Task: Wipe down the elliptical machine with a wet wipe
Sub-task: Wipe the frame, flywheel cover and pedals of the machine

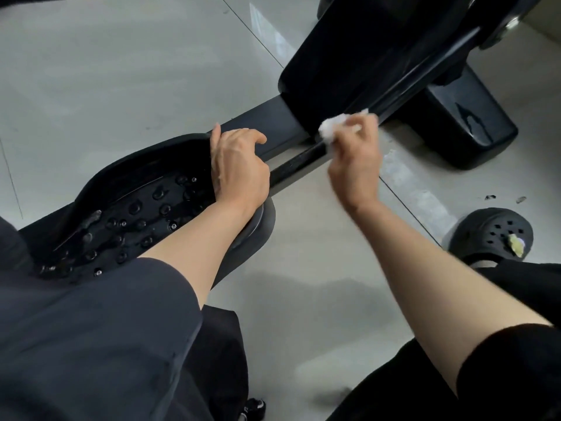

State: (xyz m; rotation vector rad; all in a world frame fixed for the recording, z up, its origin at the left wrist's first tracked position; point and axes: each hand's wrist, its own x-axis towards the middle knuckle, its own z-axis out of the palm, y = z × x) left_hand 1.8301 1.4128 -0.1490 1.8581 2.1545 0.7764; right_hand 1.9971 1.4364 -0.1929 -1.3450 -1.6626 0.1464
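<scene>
Head view. A crumpled white wet wipe (335,126) is pinched in the curled fingers of the right hand (355,159) and held against the black rail (303,161) of the elliptical machine (340,62), just below its housing. The left hand (238,165) is rested on the front rim of the studded foot pedal (130,205), fingers curled over the edge. A black clog (491,235) is seen on the grey tiled floor (121,71).
</scene>
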